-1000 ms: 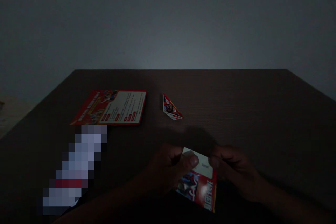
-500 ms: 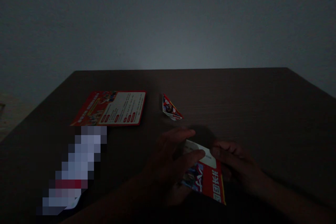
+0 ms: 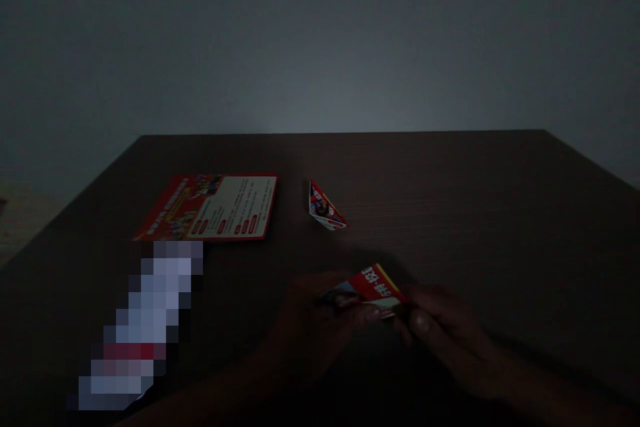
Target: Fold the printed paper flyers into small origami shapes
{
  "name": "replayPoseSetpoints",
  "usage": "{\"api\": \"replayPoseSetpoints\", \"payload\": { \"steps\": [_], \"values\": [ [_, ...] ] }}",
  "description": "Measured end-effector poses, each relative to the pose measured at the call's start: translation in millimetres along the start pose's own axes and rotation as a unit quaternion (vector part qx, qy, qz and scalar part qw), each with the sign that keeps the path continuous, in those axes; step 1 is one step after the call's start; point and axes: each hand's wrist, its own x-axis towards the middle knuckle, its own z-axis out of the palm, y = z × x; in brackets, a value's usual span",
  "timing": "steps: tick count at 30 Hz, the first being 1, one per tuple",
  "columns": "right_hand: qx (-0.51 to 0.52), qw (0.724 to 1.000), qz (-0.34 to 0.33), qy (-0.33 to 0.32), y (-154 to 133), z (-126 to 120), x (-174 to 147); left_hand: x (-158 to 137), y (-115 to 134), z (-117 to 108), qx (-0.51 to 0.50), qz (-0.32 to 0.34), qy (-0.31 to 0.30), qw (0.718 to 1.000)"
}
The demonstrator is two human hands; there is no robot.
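Observation:
Between my two hands is a red printed paper [image 3: 379,285], folded small, with a yellow edge, white lettering and a dark picture at its left. My left hand [image 3: 320,320] is closed on its left side, the thumb lying along the near edge. At the right corner, my right hand [image 3: 445,333] pinches the paper between thumb and fingers. Beyond them on the table stands a small folded paper piece [image 3: 326,208], red and white with a pointed, triangular shape. Dim light hides parts of the fingers.
Printed red-and-white sheets or a leaflet [image 3: 235,207] lie at the left on the dark wooden table [image 3: 450,193]. Nearer me is a bright, pixelated long object [image 3: 145,320] whose kind is hidden. A grey wall [image 3: 330,47] rises behind the table.
The paper in my hands has been turned and now looks smaller, its yellow edge facing away from me. My left fingers have moved from on top of it to its left side.

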Motion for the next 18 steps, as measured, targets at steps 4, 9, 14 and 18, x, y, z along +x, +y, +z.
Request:
{"api": "replayPoseSetpoints", "payload": {
  "steps": [4,9,14,18],
  "values": [
    [-0.083,0.996,-0.012,0.027,0,2,1,0,-2,0,-0.091,-0.146,-0.037,0.984],
    [-0.112,0.992,-0.036,0.045,-4,2,4,4,-4,-7,-0.126,-0.203,-0.073,0.968],
    [-0.103,0.993,-0.039,-0.038,-1,2,3,10,5,-18,-0.088,-0.209,-0.165,0.96],
    [-0.093,0.99,-0.047,-0.093,3,6,1,8,7,-13,-0.02,-0.215,-0.241,0.946]
  ]
}}
